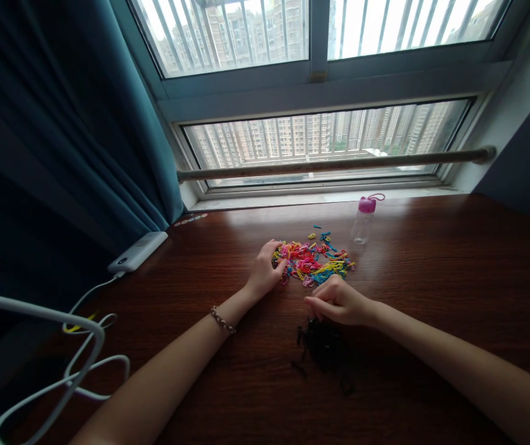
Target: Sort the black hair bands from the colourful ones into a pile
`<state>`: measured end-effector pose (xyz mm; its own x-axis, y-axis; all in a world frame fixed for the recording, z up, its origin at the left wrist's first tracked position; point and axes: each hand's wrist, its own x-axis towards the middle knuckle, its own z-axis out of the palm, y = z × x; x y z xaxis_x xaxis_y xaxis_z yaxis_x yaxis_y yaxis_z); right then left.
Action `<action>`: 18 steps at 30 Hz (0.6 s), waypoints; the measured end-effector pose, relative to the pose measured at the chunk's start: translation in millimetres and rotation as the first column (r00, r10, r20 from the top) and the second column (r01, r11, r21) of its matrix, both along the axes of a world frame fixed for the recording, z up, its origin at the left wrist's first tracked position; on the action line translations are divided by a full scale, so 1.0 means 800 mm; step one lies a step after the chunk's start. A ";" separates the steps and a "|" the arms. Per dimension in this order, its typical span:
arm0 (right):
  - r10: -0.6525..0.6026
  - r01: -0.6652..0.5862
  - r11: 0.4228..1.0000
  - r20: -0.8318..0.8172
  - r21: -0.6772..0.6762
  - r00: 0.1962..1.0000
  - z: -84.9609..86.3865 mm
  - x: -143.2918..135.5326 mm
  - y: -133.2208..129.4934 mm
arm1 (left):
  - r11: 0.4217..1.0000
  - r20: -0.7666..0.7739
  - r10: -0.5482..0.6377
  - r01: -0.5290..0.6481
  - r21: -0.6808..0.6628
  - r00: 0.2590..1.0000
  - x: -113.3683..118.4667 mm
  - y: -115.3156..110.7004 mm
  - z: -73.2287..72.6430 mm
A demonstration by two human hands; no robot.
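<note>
Two hands work the dark wooden table (432, 272) under the window (320, 133): the left hand (265, 272) rests curled on the edge of the colourful rubber-band pile (314, 259), fingers loosely bent into it, while the right hand (339, 303) pinches narrowly (what it holds, I cannot tell) just above a black-band pile (325, 346). A pink-capped bottle (364, 219) stands beyond.

Pink-capped bottle (364, 221), power bank (138, 251)

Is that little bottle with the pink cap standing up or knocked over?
Upright. The bottle stands on its base on the table, pink cap on top, just beyond the colourful bands.
</note>
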<state>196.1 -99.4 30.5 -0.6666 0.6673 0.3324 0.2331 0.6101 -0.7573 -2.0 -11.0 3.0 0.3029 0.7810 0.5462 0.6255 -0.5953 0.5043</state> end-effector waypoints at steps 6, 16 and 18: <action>-0.273 0.271 0.962 -0.121 -0.033 0.954 0.001 0.018 0.021 | 0.980 -0.036 -0.064 0.056 -0.190 0.997 -0.001 0.007 -0.006; -0.360 0.215 0.855 0.241 0.471 0.901 -0.018 0.059 0.055 | 0.974 0.146 0.062 -0.028 -0.224 0.987 -0.007 0.012 -0.010; -0.391 0.259 0.845 0.211 0.468 0.896 -0.024 0.060 0.059 | 0.968 0.207 0.074 -0.021 -0.249 0.976 -0.008 0.012 -0.009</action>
<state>244.5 -51.8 10.9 -0.5445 0.7037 0.4564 0.6407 0.7001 -0.3152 -8.5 -1.7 -4.3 0.1597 0.9091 0.3847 0.5124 -0.4094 0.7549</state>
